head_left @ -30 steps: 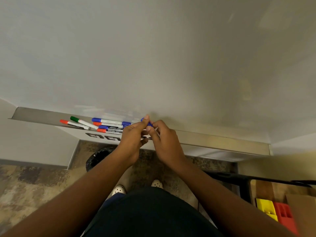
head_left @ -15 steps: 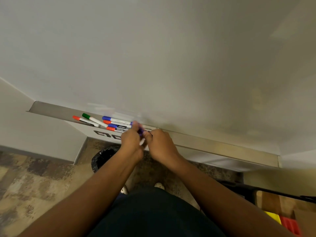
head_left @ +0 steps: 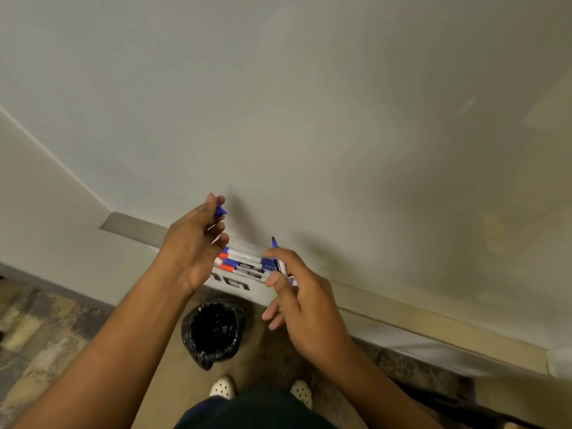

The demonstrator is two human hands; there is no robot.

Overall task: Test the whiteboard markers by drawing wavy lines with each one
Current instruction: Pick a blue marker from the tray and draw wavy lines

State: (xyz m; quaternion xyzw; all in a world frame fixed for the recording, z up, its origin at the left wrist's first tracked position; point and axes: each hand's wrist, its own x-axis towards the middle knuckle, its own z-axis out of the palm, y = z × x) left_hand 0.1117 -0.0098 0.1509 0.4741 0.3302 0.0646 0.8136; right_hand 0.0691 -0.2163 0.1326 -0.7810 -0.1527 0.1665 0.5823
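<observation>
Head view: my left hand (head_left: 198, 243) pinches the blue cap (head_left: 220, 211), my right hand (head_left: 297, 292) grips the uncapped blue marker (head_left: 276, 255), tip up — near the whiteboard (head_left: 309, 119). I should press lightly, wave steadily — other markers (head_left: 244, 263) wait in the tray (head_left: 133, 226).

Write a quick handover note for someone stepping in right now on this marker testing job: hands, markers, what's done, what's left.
Left hand: pinches the blue cap, raised near the whiteboard.
Right hand: holds the uncapped blue marker, tip up.
Other markers lie on the tray.
Done: cap off. No lines visible on the board.
Left: draw a wavy line, recap, then test the rest.
</observation>
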